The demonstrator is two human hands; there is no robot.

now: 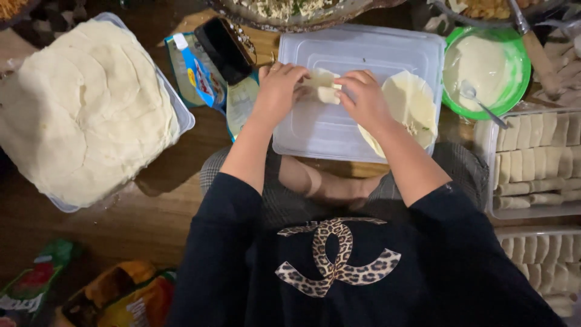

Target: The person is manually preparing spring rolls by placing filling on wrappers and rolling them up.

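Observation:
My left hand (279, 91) and my right hand (363, 97) both pinch a small pale folded dough roll (325, 86) on a clear plastic lid (321, 130) used as a work surface. The fingers of both hands press the roll's ends from either side. Just right of my right hand, a round thin dough sheet (411, 106) with a few bits of filling lies partly on the lid.
A tall stack of round dough sheets (85, 109) fills a tray at left. A green bowl of white paste with a spoon (484, 69) sits at upper right. Trays of finished rolls (535, 163) line the right edge. A phone (224, 48) and packets lie beside the lid.

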